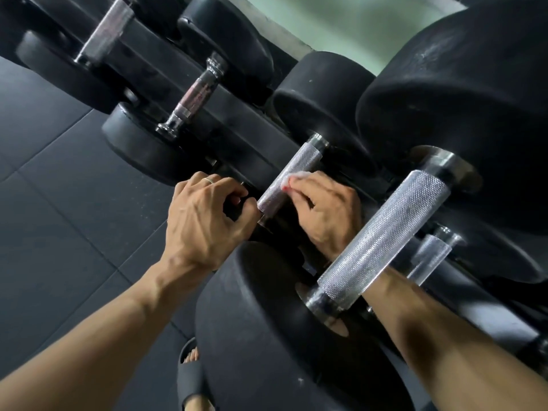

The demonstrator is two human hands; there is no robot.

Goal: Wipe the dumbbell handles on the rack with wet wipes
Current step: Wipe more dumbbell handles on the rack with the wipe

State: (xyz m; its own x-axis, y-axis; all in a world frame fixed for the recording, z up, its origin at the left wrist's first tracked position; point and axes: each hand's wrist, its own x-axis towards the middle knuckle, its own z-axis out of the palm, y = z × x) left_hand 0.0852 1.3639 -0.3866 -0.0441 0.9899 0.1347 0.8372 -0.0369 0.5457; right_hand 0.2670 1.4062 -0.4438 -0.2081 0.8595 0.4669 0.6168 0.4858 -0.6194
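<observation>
Pinching a wipe [292, 177] w/ our right hand [324, 209], we rub it on the middle handle [289, 179] on the rack. Left hand [204, 221] grips that dumbbell's near end. Next: rub the rest, then the big handle [382, 235] beside it.

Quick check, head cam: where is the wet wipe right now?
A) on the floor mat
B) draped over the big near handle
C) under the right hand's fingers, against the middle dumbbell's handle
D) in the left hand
C. The white wet wipe shows at the fingertips of the right hand, pressed on the knurled handle of the middle dumbbell; the left hand grips that dumbbell's near end and holds no wipe.
</observation>
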